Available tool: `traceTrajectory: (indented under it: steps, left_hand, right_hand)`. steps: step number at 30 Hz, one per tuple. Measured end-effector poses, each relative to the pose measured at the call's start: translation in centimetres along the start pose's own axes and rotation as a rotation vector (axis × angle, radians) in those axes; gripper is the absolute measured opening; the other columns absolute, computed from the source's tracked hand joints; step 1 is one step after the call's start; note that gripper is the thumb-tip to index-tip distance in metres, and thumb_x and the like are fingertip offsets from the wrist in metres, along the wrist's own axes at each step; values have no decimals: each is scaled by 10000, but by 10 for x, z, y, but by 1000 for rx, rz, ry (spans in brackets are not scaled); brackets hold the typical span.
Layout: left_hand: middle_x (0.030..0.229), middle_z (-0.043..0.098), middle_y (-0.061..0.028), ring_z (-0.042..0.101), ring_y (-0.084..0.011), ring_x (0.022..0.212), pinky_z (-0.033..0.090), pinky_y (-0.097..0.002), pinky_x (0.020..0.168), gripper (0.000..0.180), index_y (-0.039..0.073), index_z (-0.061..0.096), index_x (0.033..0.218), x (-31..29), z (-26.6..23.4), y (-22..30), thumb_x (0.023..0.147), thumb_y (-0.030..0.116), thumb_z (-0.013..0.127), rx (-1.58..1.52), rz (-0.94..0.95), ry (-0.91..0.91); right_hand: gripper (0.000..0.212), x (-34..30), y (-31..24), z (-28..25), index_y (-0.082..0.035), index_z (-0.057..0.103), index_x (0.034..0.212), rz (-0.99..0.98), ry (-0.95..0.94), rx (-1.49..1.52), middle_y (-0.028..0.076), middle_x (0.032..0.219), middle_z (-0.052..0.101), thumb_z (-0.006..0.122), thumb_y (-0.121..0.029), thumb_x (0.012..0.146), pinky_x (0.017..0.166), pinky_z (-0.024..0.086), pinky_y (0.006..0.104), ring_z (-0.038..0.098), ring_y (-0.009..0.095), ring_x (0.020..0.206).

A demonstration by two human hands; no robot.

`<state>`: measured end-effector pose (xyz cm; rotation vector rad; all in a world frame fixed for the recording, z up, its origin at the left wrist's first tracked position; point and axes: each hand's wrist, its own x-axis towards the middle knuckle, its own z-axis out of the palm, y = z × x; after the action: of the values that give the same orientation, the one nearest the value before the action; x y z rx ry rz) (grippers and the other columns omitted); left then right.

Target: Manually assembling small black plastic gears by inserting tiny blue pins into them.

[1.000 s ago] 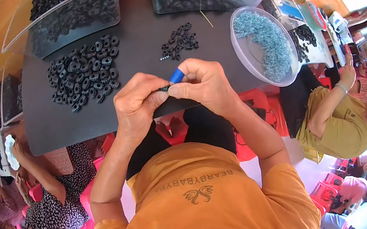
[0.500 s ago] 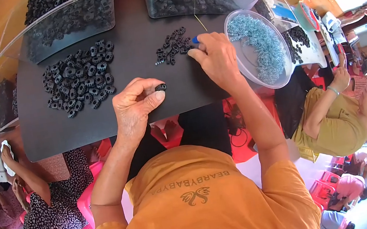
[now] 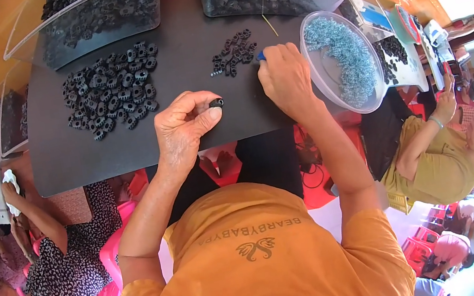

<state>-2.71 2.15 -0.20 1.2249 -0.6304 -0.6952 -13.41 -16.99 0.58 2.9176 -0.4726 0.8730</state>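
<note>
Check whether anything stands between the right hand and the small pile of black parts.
Nothing visible does: the right hand is just right of the small pile of black parts, with dark tabletop between. The thin yellow stick lies farther up, off that line; the clear round tub is on the hand's other side.

Dark grey counter [image 3: 190,50], held piece [image 3: 216,102] black, heaped pieces [image 3: 97,81] black, clear tub [image 3: 325,75], pale teal bits [image 3: 357,76], blue finger sleeve [image 3: 261,56], mustard-orange shirt [image 3: 255,222], co-worker's clothing [image 3: 63,284] speckled black-and-white.
</note>
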Motion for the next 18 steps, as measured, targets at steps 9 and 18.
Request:
traceTrajectory:
  steps: [9,18]
  left_hand:
    - [795,622,0,505,-48,659,424,-184,614,158,-11,674,934,0,1,-1,797,57,715,38,29,12]
    - [823,642,-56,587,-104,667,486,-218,610,137,-26,620,977,1,15,1,843,-4,638,-245,-89,63]
  right_hand:
    - [140,-8,-30,-25,-17,545,831,311,-25,590,131,724,565,628,1,720,604,458,385,561,299,679]
    - [159,-14,-64,-29,5,537,864,287,-99,832,151,749,557,616,10,725,602,454,390,556,316,671]
